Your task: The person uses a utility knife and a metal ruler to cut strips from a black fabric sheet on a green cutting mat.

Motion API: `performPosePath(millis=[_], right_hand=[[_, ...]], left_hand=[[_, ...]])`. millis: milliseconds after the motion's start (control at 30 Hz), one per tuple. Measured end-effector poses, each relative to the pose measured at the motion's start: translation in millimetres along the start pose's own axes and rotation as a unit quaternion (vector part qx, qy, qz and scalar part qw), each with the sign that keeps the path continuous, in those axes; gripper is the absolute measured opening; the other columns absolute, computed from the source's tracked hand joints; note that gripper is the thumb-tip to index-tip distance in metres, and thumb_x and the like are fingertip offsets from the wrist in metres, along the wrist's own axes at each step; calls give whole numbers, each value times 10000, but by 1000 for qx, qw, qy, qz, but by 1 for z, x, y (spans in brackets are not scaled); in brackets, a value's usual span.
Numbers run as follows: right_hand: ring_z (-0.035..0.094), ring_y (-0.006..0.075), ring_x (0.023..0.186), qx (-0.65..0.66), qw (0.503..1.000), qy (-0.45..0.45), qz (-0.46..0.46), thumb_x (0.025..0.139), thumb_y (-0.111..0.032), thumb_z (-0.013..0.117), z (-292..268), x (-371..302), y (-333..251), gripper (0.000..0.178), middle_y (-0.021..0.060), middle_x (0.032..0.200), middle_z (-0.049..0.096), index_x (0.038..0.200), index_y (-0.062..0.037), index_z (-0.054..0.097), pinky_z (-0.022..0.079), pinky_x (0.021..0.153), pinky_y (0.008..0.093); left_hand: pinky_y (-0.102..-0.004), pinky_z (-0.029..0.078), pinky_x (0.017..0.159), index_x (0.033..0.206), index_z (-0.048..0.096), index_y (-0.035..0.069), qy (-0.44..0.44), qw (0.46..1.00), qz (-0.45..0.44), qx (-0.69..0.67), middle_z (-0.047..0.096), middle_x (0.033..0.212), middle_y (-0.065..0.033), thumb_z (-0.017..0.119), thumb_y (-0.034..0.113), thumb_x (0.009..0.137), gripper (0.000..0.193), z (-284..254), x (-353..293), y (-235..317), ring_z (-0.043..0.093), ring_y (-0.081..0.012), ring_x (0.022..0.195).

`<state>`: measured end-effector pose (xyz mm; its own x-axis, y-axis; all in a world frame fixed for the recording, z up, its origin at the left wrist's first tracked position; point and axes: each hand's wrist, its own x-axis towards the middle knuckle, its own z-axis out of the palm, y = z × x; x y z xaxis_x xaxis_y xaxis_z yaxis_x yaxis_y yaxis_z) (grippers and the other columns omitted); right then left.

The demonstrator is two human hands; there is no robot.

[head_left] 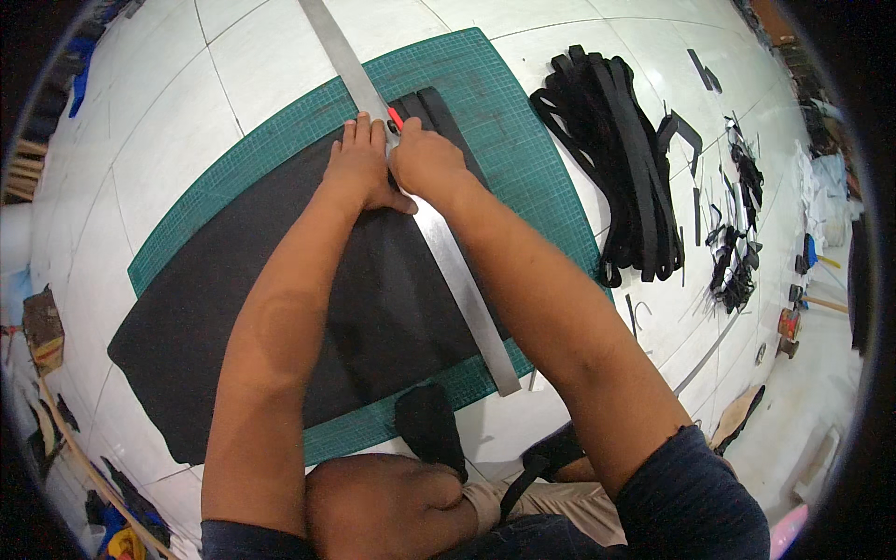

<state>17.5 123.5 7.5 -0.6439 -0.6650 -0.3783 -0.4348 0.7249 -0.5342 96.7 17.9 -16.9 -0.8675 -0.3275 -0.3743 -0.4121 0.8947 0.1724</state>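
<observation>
A long steel ruler lies aslant across a large black sheet of material, which rests on a green cutting mat. My left hand presses down on the sheet and the ruler's left edge, fingers stretched out and thumb lying on the metal. Just right of it, my right hand is closed around a red and black utility knife held against the ruler near the sheet's far end. The knife's blade tip is hidden. Narrow strips of the black material show to the ruler's right.
On the white tiled floor, a bundle of black straps lies right of the mat. Black offcuts are scattered farther right. A thin wooden stick lies at the lower left. My folded leg is close to the mat's near edge.
</observation>
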Motion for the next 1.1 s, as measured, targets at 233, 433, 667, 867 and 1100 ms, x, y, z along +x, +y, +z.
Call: performPosePath(millis=[233, 433, 667, 867, 1100], right_hand=[[681, 387, 1076, -71, 997, -38, 7, 934, -224, 544, -13, -17, 6, 354, 277, 1137, 680, 1193, 17, 541, 529, 928, 493], [667, 488, 931, -45, 984, -140, 98, 956, -181, 492, 3, -185, 80, 278, 311, 962, 674, 1152, -6, 399, 510, 832, 582], [685, 464, 784, -111, 953, -224, 172, 965, -139, 446, 4, -373, 151, 184, 266, 830, 675, 1127, -58, 418, 536, 710, 584], [666, 446, 802, -67, 980, -116, 145, 1006, -224, 479, -67, -361, 125, 186, 222, 914, 666, 1087, -70, 413, 504, 696, 571], [645, 434, 800, -172, 979, -80, 76, 1000, -241, 543, -162, -365, 176, 222, 205, 895, 650, 1097, -63, 452, 499, 678, 530]], left_hand=[[-564, 317, 1163, 1542, 197, -26, -2, 999, 32, 19, 161, 1619, -274, 935, 623, 432, 1482, 7, 9, -2, 187, -457, 1496], [-527, 314, 1178, 1550, 193, -27, 3, 999, -4, 50, 168, 1621, -271, 918, 642, 449, 1478, 1, 4, -1, 190, -438, 1501], [-492, 289, 1201, 1515, 242, -70, 30, 999, 23, 33, 199, 1598, -307, 922, 630, 441, 1452, 8, 8, 3, 196, -454, 1494], [-491, 243, 1219, 1527, 196, -84, 15, 999, 33, 26, 156, 1606, -316, 910, 647, 448, 1486, 9, 10, -12, 155, -463, 1501], [-510, 329, 1160, 1460, 395, -70, 24, 997, -16, -67, 298, 1570, -280, 747, 726, 671, 1175, -6, 13, 0, 300, -412, 1463]])
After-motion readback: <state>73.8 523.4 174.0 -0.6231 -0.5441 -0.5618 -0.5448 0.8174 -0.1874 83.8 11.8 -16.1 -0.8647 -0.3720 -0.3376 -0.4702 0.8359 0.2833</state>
